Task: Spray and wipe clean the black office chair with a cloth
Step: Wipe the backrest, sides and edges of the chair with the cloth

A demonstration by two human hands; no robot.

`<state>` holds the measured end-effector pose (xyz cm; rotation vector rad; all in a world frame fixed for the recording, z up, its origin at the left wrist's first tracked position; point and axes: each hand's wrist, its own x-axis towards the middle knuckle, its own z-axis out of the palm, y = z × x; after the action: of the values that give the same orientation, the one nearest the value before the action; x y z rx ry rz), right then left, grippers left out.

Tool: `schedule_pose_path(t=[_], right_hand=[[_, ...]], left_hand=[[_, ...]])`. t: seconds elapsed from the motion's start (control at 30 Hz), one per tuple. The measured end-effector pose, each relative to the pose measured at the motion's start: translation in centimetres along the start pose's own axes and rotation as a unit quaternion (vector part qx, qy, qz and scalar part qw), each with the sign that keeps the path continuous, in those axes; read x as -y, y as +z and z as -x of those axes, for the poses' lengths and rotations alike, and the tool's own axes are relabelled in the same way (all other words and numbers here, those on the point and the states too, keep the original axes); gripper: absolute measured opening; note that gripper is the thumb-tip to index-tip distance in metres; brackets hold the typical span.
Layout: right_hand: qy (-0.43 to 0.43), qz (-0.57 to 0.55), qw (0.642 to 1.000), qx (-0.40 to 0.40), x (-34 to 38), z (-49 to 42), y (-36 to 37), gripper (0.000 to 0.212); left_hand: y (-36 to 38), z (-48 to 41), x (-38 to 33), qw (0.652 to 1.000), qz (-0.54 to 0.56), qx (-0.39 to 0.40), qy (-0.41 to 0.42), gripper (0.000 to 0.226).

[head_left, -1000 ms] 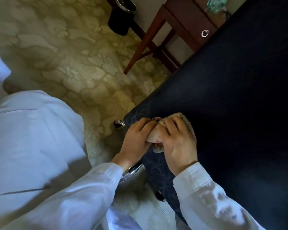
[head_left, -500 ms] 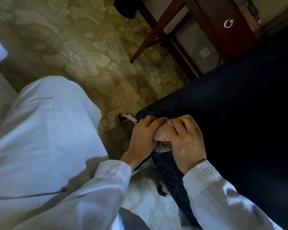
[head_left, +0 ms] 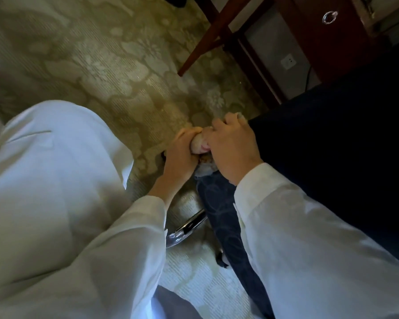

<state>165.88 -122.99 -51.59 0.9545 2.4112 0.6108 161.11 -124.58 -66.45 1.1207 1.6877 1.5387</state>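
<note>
The black office chair (head_left: 332, 157) fills the right side, its dark seat running from the upper right down to the bottom edge, with a patterned side panel below my hands. A bunched beige cloth (head_left: 199, 146) sits at the chair's left corner. My left hand (head_left: 182, 157) grips the cloth from the left. My right hand (head_left: 230, 143) curls over it from the right, fingers wrapped round its top. Both hands meet at the seat's edge, and most of the cloth is hidden under them.
A chrome chair leg (head_left: 187, 226) sticks out below my left wrist. A dark red wooden desk (head_left: 320, 31) with a ring pull stands at the upper right, one slanted leg reaching the patterned carpet (head_left: 101, 65). My white-clad knee (head_left: 44, 169) fills the left.
Both hands with the cloth have slid up along the seat edge to its far corner. The view has shifted, and the black bin is nearly out of frame.
</note>
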Motion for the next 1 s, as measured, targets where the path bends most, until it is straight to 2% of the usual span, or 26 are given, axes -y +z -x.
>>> schedule_pose_path(t=[0.13, 0.3, 0.4, 0.5, 0.63, 0.73, 0.77, 0.87, 1.0], right_hand=[[-0.037, 0.021, 0.999, -0.005, -0.9, 0.6, 0.6, 0.029], [-0.063, 0.05, 0.997, 0.012, -1.3, 3.1, 1.1, 0.038], [-0.053, 0.067, 0.996, 0.037, -1.4, 5.7, 1.5, 0.049], [-0.008, 0.04, 0.998, 0.038, -1.8, 9.0, 2.3, 0.046], [0.001, 0.016, 1.0, 0.019, -1.5, 13.6, 3.8, 0.039], [0.027, 0.003, 0.999, 0.02, -0.9, 14.7, 4.4, 0.03], [0.03, -0.002, 0.999, 0.03, -0.6, 14.5, 4.1, 0.033], [0.009, -0.007, 1.0, -0.008, -0.4, 12.7, 2.6, 0.046], [-0.027, -0.01, 0.99, -0.136, -1.9, 7.7, -0.3, 0.03]], left_hand=[[1.0, 1.2, -0.4, 0.999, 0.04, -0.018, -0.002, 0.026], [1.9, 3.6, -1.0, 0.999, 0.052, -0.013, 0.002, 0.028], [3.1, 5.5, -1.5, 0.999, 0.04, 0.019, 0.027, 0.035], [4.1, 7.7, -2.3, 0.997, 0.025, 0.052, 0.059, 0.047], [4.9, 10.8, -3.1, 0.992, -0.001, 0.074, 0.104, 0.044], [5.0, 12.6, -3.3, 0.991, -0.009, 0.086, 0.105, 0.048], [4.9, 13.1, -3.4, 0.991, -0.015, 0.087, 0.103, 0.053], [4.0, 13.0, -3.8, 0.995, -0.037, 0.041, 0.089, 0.063], [1.9, 8.4, -4.3, 0.997, -0.005, -0.072, 0.042, 0.057]])
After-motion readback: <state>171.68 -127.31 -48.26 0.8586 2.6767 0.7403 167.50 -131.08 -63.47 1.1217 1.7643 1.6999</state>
